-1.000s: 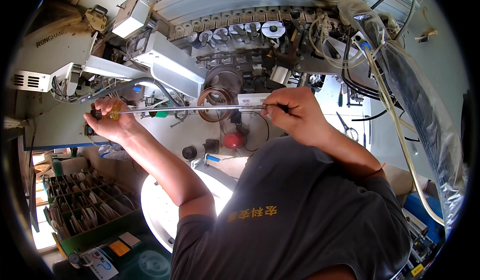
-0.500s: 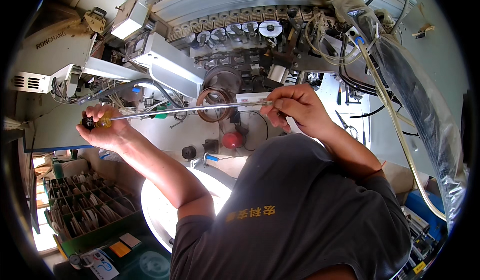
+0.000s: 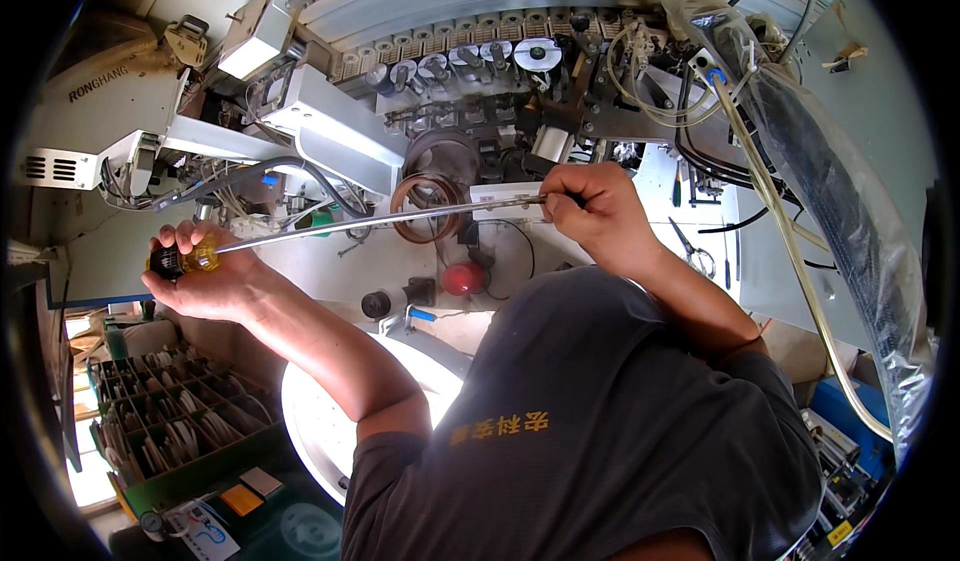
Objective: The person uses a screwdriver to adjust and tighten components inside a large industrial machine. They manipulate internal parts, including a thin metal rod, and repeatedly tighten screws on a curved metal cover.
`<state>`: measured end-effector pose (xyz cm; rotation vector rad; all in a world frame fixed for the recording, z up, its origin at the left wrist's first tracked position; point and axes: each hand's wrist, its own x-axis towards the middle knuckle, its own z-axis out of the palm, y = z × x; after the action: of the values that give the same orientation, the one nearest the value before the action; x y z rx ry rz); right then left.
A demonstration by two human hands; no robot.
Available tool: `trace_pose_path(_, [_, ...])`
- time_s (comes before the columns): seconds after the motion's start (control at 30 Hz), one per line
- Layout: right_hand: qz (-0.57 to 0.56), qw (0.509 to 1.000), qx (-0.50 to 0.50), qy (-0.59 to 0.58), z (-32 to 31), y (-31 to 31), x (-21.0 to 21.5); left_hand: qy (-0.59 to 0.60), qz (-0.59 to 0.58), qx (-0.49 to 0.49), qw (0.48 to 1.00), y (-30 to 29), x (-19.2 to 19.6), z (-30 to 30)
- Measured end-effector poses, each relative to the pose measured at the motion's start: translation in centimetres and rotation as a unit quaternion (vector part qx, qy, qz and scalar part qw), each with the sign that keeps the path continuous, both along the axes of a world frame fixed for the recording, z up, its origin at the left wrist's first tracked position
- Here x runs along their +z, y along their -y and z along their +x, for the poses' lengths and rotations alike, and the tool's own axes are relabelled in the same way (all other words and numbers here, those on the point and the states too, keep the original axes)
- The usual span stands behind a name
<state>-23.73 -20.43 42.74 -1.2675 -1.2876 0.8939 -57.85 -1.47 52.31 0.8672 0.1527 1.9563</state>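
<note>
A long screwdriver (image 3: 380, 222) with a thin metal shaft and a yellow and black handle stretches across in front of me. My left hand (image 3: 212, 273) is closed round its handle at the left. At the shaft's far right end, my right hand (image 3: 592, 209) pinches the tip; whatever else sits between those fingers is too small to make out. Beneath the shaft's middle is a brown ring-shaped coil (image 3: 402, 223). A white rectangular piece (image 3: 492, 213) lies just behind the tip.
Machinery with a row of rollers (image 3: 470, 61) spans the back. A red ball-shaped object (image 3: 463, 280) sits below the shaft. Scissors (image 3: 692, 249) lie at right, near a plastic-covered hose (image 3: 820, 171). A divided green box (image 3: 190, 411) stands lower left, beside a white round bowl (image 3: 320, 431).
My left hand has moved slightly down and left with the screwdriver handle, so the shaft slants more. My right hand has risen a little, and its fingers are curled in more tightly.
</note>
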Motion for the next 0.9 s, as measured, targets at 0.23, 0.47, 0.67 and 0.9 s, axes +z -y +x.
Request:
trace_pose_path(0.23, [-0.045,0.992,0.037,-0.11,-0.1,0.3,-0.6,-0.002,0.054,-0.053,0.997,0.1,0.4,-0.4])
trace_pose_path(0.47, [-0.134,0.965,0.084,-0.208,-0.1,0.8,-0.1,0.036,0.071,-0.101,0.992,-0.4,0.8,-1.2])
trace_pose_path(0.67, [-0.152,0.971,0.114,-0.145,0.5,0.9,-0.8,0.047,0.057,-0.108,0.991,1.1,2.0,-0.2])
trace_pose_path(0.9, [-0.152,0.962,0.081,-0.212,2.1,1.6,-1.5,0.038,0.041,-0.101,0.993,0.2,2.3,-4.8])
